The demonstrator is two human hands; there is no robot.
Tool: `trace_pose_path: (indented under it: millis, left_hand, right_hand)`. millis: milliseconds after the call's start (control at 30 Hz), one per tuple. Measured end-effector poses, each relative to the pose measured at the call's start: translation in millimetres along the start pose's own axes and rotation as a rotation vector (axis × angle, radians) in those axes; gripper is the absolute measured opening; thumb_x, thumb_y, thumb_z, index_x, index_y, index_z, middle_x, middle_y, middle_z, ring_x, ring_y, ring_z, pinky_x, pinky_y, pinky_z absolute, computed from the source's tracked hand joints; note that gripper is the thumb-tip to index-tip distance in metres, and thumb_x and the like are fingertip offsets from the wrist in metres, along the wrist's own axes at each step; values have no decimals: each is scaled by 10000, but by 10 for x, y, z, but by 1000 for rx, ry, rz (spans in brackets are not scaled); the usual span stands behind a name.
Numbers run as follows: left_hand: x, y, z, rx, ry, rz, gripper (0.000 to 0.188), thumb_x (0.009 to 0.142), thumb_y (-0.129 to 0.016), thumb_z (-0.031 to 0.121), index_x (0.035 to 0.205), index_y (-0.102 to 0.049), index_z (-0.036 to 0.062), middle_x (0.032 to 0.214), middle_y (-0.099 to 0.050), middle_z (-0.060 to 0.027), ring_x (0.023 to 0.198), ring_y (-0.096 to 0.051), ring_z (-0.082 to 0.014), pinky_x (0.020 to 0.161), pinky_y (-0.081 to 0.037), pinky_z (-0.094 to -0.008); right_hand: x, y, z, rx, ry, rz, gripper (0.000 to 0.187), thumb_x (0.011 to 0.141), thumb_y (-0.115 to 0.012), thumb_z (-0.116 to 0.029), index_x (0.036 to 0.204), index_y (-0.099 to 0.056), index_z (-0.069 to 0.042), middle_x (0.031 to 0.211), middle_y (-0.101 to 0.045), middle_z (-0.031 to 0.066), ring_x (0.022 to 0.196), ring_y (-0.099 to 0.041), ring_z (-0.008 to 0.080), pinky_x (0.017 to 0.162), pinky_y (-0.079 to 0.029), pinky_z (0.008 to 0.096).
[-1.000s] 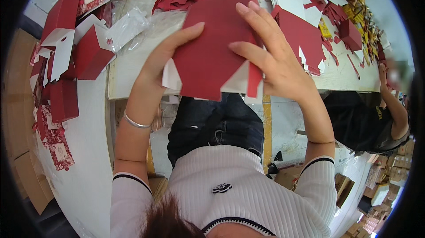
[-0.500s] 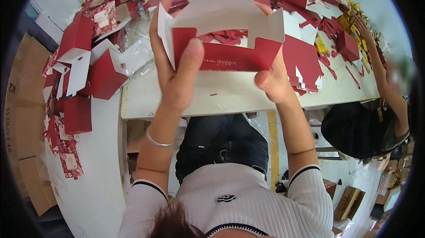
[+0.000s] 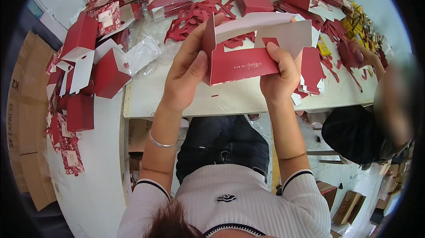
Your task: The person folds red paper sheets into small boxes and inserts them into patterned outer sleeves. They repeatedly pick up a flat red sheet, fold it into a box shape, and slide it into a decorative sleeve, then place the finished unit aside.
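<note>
Between my two hands a half-folded red cardboard box [image 3: 243,66], white on the inside, is held up over the front of the table. A wide window is cut through it, and red strips show through the gap. My left hand [image 3: 182,76] grips the left end, thumb on the near side and fingers behind. My right hand [image 3: 280,78] holds the right end, its thumb pressed on the top edge of the red front panel beside a small red flap; its other fingers are mostly hidden. Behind the box lies a pile of red strips [image 3: 188,22].
Folded red boxes [image 3: 110,72] and clear plastic bags [image 3: 144,54] crowd the left. A red box [image 3: 253,1] stands at the back. To the right lie flat red sheets [image 3: 311,67] and gold-yellow packets [image 3: 352,25]. A co-worker's hand [image 3: 365,54] touches another red box [image 3: 349,53].
The box has come slightly down and right, turned so its right end angles away. My right thumb has moved onto the front panel's top edge. The co-worker's hand has come down to a red box.
</note>
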State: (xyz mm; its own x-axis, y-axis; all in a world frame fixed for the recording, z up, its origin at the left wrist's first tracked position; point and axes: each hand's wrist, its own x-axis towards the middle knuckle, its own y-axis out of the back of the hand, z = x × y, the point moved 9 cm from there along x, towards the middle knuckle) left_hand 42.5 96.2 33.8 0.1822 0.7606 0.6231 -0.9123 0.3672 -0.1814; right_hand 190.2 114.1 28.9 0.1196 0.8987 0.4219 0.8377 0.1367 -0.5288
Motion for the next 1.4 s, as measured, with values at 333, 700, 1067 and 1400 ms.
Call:
trace_pose_path:
  millis: [333,700,1067,1400]
  left_hand:
    - [-28,56,112,-23,79,31,460,763,-505,40,1209,-405,-12,1180,-493,-114,1071,-479,-162,897,-394,-284]
    - [-176,306,2,-137,181,202,440,707,-470,-12,1147,-453,-12,1146,-510,-158,1071,-482,-193,933,-365,-303]
    - [-128,-241,212,644,-184,-84,928,630,-707,335,1338,-195,25,1135,-496,-162,1068,-458,-292,976,-280,-428]
    - [-213,-371,266,1259,-464,30,682,599,-701,171,1230,-449,123,1014,-530,-20,954,-514,-205,1013,-172,-511]
  right_hand:
    - [-103,-262,-74,-386,301,-264,503,711,-499,-33,1193,-356,-38,1128,-416,86,1061,-384,175,928,-292,295]
    - [-134,-399,142,-365,231,-507,841,733,-415,-703,1189,-364,2,1176,-449,194,1201,-324,322,1025,-172,446]
    - [39,305,52,98,241,-122,750,808,-288,-669,1115,-430,0,1050,-498,181,1078,-436,313,982,-292,447]
    - [-530,103,-587,-684,578,-182,397,879,-394,-282,882,-561,78,927,-581,214,882,-564,290,799,-428,346]
